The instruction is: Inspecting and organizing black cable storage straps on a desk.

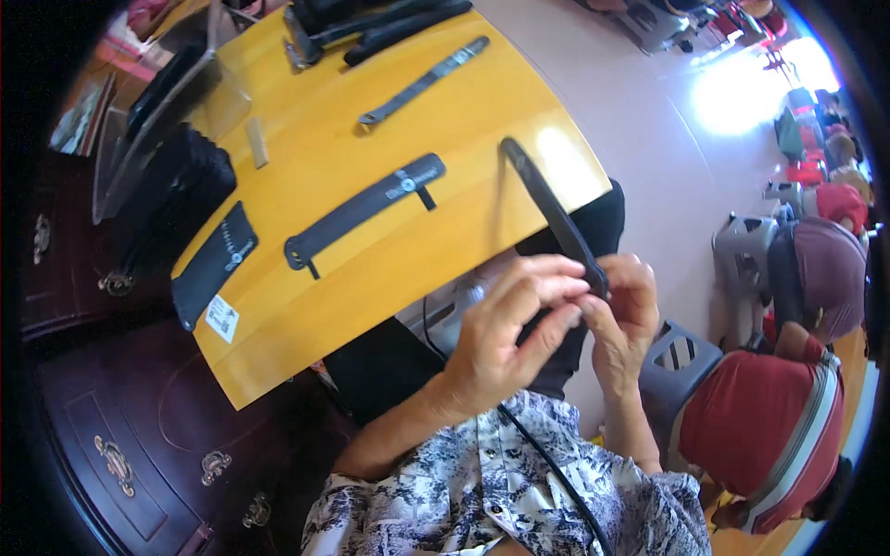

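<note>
A long black strap (pixel 549 200) with a rounded end is pinched near its lower end by both hands, just off the table's right edge. My left hand (pixel 505 324) grips it with thumb and fingertips from the left. From the right, my right hand (pixel 625 313) has its fingers closed around the same end. The strap's far end rises over the yellow table (pixel 306 338). A wider black strap (pixel 366 206) with pale printing and two small tabs lies flat nearby. Farther back rests a narrow dark strap (pixel 422 85).
At the table's left lie a black printed piece (pixel 218 264) and a white label (pixel 222 318). A stack of black pieces (pixel 176 190) stands beside a clear plastic bin (pixel 111 176). More black pieces (pixel 399 32) lie at the back. People and grey stools (pixel 681 366) are to the right.
</note>
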### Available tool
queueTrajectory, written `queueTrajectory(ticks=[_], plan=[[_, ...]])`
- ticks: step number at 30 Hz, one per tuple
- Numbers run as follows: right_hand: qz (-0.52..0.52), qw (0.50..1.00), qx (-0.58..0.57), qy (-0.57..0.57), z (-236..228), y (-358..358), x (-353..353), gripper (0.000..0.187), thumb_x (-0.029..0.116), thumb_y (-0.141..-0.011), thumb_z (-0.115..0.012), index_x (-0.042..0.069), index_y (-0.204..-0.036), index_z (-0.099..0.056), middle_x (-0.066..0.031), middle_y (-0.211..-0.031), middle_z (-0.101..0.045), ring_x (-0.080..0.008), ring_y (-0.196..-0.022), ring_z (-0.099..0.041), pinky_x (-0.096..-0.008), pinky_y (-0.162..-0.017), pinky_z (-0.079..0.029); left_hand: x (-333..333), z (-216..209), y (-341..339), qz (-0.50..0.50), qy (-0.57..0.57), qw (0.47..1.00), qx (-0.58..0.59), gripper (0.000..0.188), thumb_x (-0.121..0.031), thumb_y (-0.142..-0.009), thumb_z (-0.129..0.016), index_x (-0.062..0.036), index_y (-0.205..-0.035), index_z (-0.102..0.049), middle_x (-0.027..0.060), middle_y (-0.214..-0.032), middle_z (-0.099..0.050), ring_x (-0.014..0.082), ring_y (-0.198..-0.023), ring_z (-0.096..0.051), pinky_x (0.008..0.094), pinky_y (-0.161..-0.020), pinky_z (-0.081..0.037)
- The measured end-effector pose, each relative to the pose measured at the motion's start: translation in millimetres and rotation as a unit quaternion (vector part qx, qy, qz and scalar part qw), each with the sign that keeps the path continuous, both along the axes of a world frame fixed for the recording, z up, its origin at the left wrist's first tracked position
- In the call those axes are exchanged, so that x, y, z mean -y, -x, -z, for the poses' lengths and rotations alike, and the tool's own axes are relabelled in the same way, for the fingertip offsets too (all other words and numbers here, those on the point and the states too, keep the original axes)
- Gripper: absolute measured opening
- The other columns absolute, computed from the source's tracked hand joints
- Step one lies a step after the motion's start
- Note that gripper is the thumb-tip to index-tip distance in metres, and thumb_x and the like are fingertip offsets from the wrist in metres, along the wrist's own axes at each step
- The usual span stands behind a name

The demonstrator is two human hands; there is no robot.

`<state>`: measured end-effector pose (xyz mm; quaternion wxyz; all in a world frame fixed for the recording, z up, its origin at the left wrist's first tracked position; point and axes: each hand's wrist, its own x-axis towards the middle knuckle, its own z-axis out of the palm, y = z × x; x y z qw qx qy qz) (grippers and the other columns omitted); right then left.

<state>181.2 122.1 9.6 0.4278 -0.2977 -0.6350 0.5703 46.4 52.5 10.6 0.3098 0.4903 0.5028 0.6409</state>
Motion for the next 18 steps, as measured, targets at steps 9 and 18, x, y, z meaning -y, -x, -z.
queueTrajectory(ticks=[9,18], plan=[[-0.087,0.985,-0.013,0.148,2.3,3.9,-14.5,0.023,0.005,-0.085,-0.069,0.001,-0.101,-0.053,-0.0048,-0.099,-0.054,-0.0077,-0.082,-0.057,-0.0200,-0.065,-0.053,-10.0,18.1,11.4,-0.032,-0.002,0.999,-0.012,0.015,0.002,-0.081,-0.067,0.0007,-0.097,-0.068,0.0107,-0.106,-0.065,0.0196,-0.093,-0.065,0.0286,-0.079,-0.053],[-0.145,0.981,0.014,0.130,5.0,2.9,-24.8,0.017,0.003,-0.082,-0.070,-0.001,-0.091,-0.056,-0.0050,-0.092,-0.056,-0.0077,-0.076,-0.058,-0.0197,-0.064,-0.053,-2.0,12.2,26.4,-0.019,0.023,0.998,-0.047,0.015,0.005,-0.076,-0.070,-0.0004,-0.091,-0.070,0.0095,-0.099,-0.067,0.0188,-0.090,-0.065,0.0271,-0.076,-0.054]])
